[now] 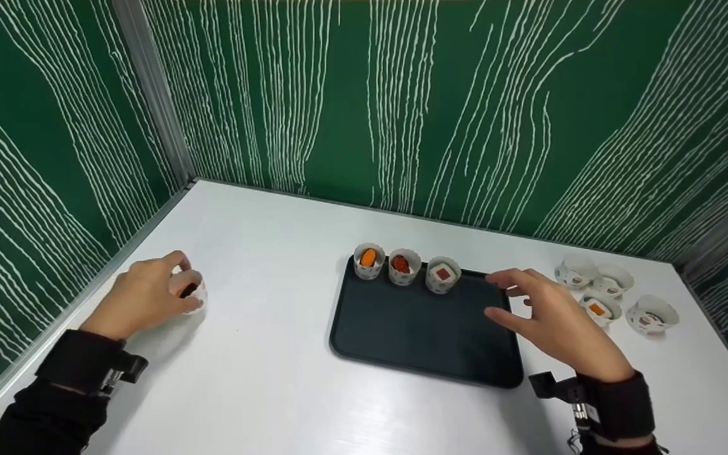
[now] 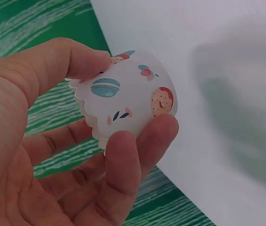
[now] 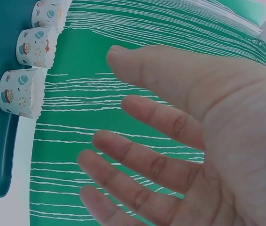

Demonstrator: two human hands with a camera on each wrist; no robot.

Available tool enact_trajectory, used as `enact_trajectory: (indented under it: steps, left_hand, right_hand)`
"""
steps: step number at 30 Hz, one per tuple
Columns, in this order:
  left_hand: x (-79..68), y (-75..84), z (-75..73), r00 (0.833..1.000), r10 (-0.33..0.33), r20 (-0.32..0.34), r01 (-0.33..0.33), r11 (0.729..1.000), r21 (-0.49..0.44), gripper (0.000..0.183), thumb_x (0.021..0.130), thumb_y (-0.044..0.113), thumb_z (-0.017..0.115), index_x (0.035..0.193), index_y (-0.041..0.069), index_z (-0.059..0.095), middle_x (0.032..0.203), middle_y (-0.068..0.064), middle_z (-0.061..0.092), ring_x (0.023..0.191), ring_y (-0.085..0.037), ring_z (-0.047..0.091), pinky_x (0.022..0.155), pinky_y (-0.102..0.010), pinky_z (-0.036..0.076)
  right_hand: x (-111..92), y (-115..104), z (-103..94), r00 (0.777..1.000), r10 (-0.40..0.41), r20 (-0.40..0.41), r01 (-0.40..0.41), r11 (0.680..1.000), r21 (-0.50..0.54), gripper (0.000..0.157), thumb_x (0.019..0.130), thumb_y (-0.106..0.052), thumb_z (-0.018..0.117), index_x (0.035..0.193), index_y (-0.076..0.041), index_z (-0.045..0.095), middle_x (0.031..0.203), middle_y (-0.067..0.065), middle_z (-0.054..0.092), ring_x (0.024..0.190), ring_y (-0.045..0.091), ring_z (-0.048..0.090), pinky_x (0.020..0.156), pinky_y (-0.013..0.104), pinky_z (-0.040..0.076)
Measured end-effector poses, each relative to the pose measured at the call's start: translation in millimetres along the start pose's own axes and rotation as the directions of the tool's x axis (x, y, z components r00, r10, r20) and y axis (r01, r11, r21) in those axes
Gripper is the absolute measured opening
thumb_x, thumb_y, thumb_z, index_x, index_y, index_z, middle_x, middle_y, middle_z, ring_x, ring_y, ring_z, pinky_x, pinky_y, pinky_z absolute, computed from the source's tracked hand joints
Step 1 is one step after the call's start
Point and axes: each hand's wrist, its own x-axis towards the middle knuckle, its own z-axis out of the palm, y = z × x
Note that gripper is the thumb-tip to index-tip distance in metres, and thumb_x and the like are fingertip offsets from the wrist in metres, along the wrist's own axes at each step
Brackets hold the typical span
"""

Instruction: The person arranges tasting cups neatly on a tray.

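At the middle left of the head view, the left hand (image 1: 143, 297) pinches a paper cup (image 2: 133, 103) between its thumb and fingers, near the left edge of the white tabletop (image 1: 263, 360). The left wrist view shows this cup tilted, with a scalloped rim and printed sweets and leaves on its white wall; something dark shows inside it in the head view, too small to make out.

Right of centre, the right hand (image 1: 550, 319) is held wide, its thumb well apart from the fingers, by the upper right part of a dark tray (image 1: 421, 335). Along the tray's upper edge stand three similar cups in a row: the left cup (image 1: 367, 273) has an orange piece (image 1: 368, 257) in it, the middle cup (image 1: 403, 278) a dark red piece (image 1: 400, 263), and the right cup (image 1: 441, 286) a white piece with a red square on it.

At the right side of the frame, beyond the right hand, four more cups (image 1: 653, 316) are grouped on the tabletop, one of them showing an orange patch inside. Across the top of the frame run green panels (image 1: 342, 158) covered in wavy white lines.
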Motion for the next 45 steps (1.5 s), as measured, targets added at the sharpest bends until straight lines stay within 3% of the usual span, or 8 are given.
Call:
enact_trajectory:
  steps: [5,9,17,27,35,41,45]
  left_hand:
    - [6.5,26.0,4.1,0.999,0.034,-0.003,-0.034,0.999,-0.016,0.039,0.089,0.029,0.084,0.117,0.008,0.066,0.086,-0.006,0.069,0.086,-0.028,0.061,0.073,-0.044,0.050]
    - [9.4,42.6,9.3,0.994,0.092,-0.059,-0.094,0.995,-0.030,0.034,0.088,0.027,0.084,0.114,0.013,0.068,0.090,-0.006,0.070,0.087,-0.027,0.062,0.075,-0.048,0.051]
    - [15.8,77.6,23.2,0.972,0.169,-0.161,-0.189,0.976,-0.112,0.037,0.084,0.024,0.088,0.115,0.017,0.069,0.102,-0.009,0.072,0.093,-0.027,0.065,0.079,-0.051,0.052]
    - [28.2,119.8,43.5,0.935,0.272,-0.228,-0.317,0.928,-0.195,0.044,0.082,0.021,0.088,0.121,0.017,0.070,0.108,-0.007,0.073,0.100,-0.025,0.068,0.085,-0.050,0.057]
    - [34.2,149.6,53.0,0.914,0.318,-0.250,-0.380,0.887,-0.261,0.048,0.083,0.020,0.088,0.127,0.017,0.070,0.110,-0.005,0.074,0.099,-0.023,0.069,0.086,-0.046,0.056]
    - [39.0,171.6,63.6,0.917,0.341,-0.207,-0.394,0.855,-0.336,0.049,0.085,0.020,0.087,0.130,0.016,0.069,0.113,-0.005,0.072,0.099,-0.021,0.066,0.083,-0.041,0.056]
    - [42.4,185.6,72.1,0.909,0.371,-0.192,-0.417,0.831,-0.368,0.050,0.086,0.022,0.087,0.133,0.019,0.069,0.116,-0.004,0.072,0.103,-0.020,0.066,0.088,-0.041,0.056]
  right_hand:
    - [-0.6,0.4,0.6,1.000,-0.002,-0.008,0.002,1.000,0.001,0.046,0.101,-0.030,0.077,0.142,-0.013,0.065,0.135,0.012,0.069,0.125,0.042,0.068,0.100,0.062,0.055]
    - [-0.7,0.2,1.1,1.000,-0.003,-0.006,0.003,1.000,0.006,0.046,0.101,-0.030,0.077,0.142,-0.013,0.065,0.135,0.012,0.069,0.125,0.042,0.068,0.100,0.061,0.055]
    - [-1.7,0.0,0.8,1.000,-0.003,-0.016,0.002,1.000,-0.005,0.045,0.100,-0.030,0.078,0.140,-0.013,0.066,0.133,0.010,0.070,0.124,0.041,0.069,0.098,0.060,0.056]
    - [-2.6,0.3,0.9,1.000,-0.011,-0.019,0.010,1.000,-0.011,0.045,0.100,-0.030,0.078,0.141,-0.013,0.066,0.131,0.010,0.070,0.124,0.039,0.069,0.099,0.060,0.055]
    - [-2.0,-0.7,1.7,0.999,-0.021,-0.024,0.021,1.000,-0.012,0.044,0.100,-0.027,0.079,0.140,-0.012,0.067,0.129,0.012,0.070,0.122,0.041,0.070,0.099,0.060,0.056]
    - [-2.4,-1.6,3.4,1.000,-0.021,-0.019,0.021,1.000,-0.014,0.044,0.100,-0.028,0.079,0.140,-0.012,0.067,0.129,0.011,0.070,0.123,0.040,0.069,0.099,0.060,0.055]
    - [-2.3,-2.7,4.2,1.000,-0.023,-0.017,0.022,1.000,-0.021,0.045,0.100,-0.028,0.079,0.140,-0.013,0.067,0.128,0.011,0.070,0.123,0.039,0.069,0.099,0.059,0.055]
